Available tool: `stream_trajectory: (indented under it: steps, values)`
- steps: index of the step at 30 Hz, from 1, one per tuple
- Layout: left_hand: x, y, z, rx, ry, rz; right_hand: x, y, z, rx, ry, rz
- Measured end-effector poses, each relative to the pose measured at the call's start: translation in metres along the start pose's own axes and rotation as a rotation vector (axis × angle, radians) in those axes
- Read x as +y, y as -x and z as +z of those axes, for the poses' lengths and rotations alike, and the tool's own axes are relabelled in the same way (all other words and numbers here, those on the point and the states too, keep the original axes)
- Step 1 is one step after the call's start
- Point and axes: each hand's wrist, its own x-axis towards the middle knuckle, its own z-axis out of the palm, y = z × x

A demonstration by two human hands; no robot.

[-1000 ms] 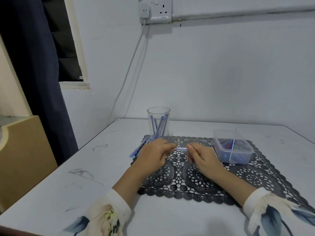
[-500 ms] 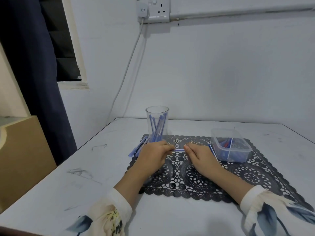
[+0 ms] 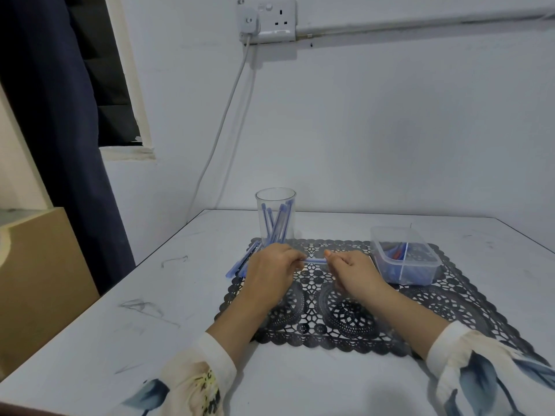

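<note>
Above the black lace placemat (image 3: 345,319), a slim clear-blue plastic pen (image 3: 314,260) lies crosswise, left hand (image 3: 270,267) and right hand (image 3: 354,273) each pinching one end.

Ends of pen (image 3: 315,260) hidden in left hand (image 3: 270,270), right hand (image 3: 354,273); container (image 3: 420,273) contents blurred.
</note>
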Motion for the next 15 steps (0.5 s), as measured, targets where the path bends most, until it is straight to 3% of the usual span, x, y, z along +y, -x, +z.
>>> stream_trajectory:
  steps: [3, 7, 11, 15]
  values:
    - [-0.004, 0.002, -0.002, -0.009, 0.019, 0.032, 0.002, 0.003, 0.006, 0.016, -0.321, 0.081]
    - [-0.012, 0.003, -0.006, -0.001, 0.118, -0.078, 0.01, 0.003, 0.014, 0.096, -0.294, -0.02]
    - [-0.02, 0.0, -0.012, 0.183, 0.163, -0.409, 0.016, 0.003, 0.012, 0.023, 0.231, -0.205]
    - [-0.03, -0.002, -0.019, 0.366, 0.207, -0.631, 0.02, 0.006, 0.018, -0.145, 0.518, -0.252]
